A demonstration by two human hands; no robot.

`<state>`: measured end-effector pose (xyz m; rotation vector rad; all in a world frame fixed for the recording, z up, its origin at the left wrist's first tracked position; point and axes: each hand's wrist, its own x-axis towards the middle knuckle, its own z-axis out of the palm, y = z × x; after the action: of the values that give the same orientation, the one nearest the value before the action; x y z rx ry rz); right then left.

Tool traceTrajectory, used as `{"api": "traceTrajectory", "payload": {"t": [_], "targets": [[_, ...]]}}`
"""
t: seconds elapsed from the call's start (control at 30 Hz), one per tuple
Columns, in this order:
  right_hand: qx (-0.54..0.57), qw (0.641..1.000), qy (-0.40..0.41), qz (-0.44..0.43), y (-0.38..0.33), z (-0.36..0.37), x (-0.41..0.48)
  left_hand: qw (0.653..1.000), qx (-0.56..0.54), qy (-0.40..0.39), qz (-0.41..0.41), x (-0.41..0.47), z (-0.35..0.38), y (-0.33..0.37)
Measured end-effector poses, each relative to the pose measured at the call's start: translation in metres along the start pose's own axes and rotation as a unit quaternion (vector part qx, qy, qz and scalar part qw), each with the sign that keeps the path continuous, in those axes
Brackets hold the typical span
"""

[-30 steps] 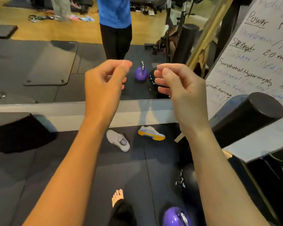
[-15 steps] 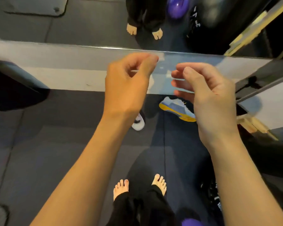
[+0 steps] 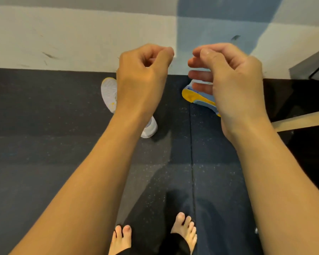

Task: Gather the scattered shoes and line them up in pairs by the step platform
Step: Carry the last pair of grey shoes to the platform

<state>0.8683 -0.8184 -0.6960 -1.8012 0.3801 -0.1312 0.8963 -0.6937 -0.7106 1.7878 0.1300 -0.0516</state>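
Below you, a dark, white-flecked rubber floor [image 3: 44, 162] runs up to a pale, scuffed band of wall [image 3: 63, 37] along the top of your view. A thin seam [image 3: 191, 162] splits the floor mats lengthwise, right of centre. A bluish patch [image 3: 219, 26] lies across the wall band toward its right. At your far right a glossy black panel [image 3: 302, 96] meets the floor, with a light tan strip [image 3: 302, 120] slanting across it.

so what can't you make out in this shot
Head view, white sneaker with yellow mark: middle hidden by the left hand and forearm.
Head view, blue sneaker with yellow sole: mostly hidden by the right hand.
Head view, dark grey panel at the right edge: cut off by the frame.
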Motion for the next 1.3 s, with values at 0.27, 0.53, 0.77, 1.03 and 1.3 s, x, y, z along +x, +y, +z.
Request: {"api": "traceTrajectory", "payload": {"t": [0.27,0.53,0.77,1.03,1.3], "targets": [[-0.079,0.995,0.015,0.062,0.112,0.020,0.045,0.994,0.100,-0.015,-0.044,0.028,0.031,-0.102],[-0.204,0.969,0.004,0.143,0.187,0.036,0.104,0.948,0.283,-0.065,-0.130,0.068,0.049,-0.169],[-0.381,0.917,0.015,0.119,0.214,0.041,0.154,0.797,0.541,-0.213,-0.164,0.090,0.056,-0.184],[-0.460,0.870,-0.024,0.173,0.223,0.048,0.185,0.760,0.514,-0.327,-0.227,0.088,0.045,-0.206],[-0.532,0.818,-0.082,0.205,0.222,0.053,0.174,0.776,0.500,-0.309,-0.228,0.076,0.040,-0.231]]}}
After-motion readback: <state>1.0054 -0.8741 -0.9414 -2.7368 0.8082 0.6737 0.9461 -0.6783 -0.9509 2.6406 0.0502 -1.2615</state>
